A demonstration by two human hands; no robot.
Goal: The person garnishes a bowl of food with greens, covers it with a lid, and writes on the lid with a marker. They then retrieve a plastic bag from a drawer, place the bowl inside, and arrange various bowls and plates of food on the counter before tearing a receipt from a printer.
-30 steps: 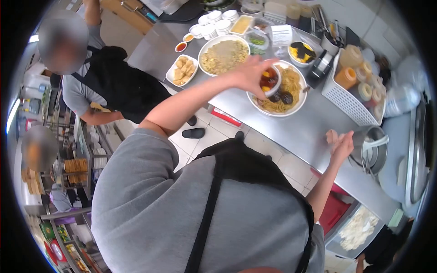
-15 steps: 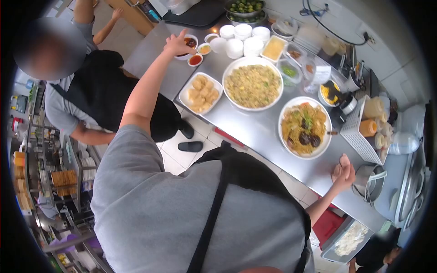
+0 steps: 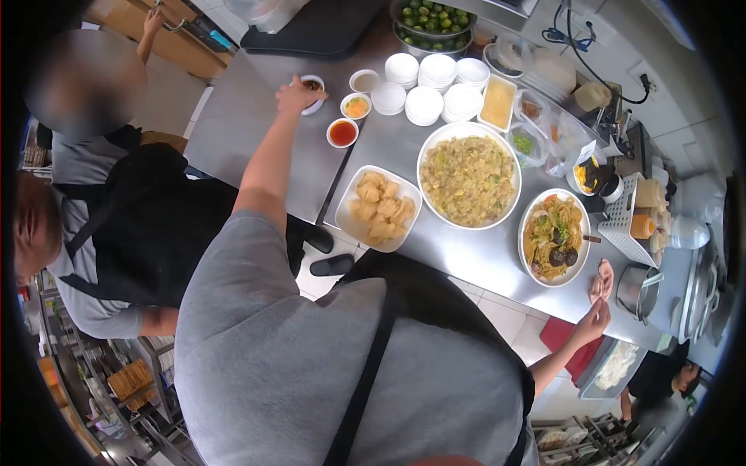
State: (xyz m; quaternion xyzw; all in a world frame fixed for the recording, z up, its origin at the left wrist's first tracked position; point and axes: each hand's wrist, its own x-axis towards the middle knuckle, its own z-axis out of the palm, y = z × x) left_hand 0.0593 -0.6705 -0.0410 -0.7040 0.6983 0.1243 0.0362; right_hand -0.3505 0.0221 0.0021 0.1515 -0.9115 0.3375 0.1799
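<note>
While the left hand (image 3: 298,95) grips the sauce bowl (image 3: 314,82) resting by the dips (image 3: 343,133), the noodles (image 3: 553,235) look dressed, the right hand (image 3: 600,282) slack and empty.

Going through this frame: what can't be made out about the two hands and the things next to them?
1. Head view: the left hand covers most of the small bowl, so its contents and the grip are hidden.
2. Head view: the right hand is small and warped near the lens edge; whether it holds anything is unclear.
3. Head view: the metal pot beside it is too small to show its inside.
</note>
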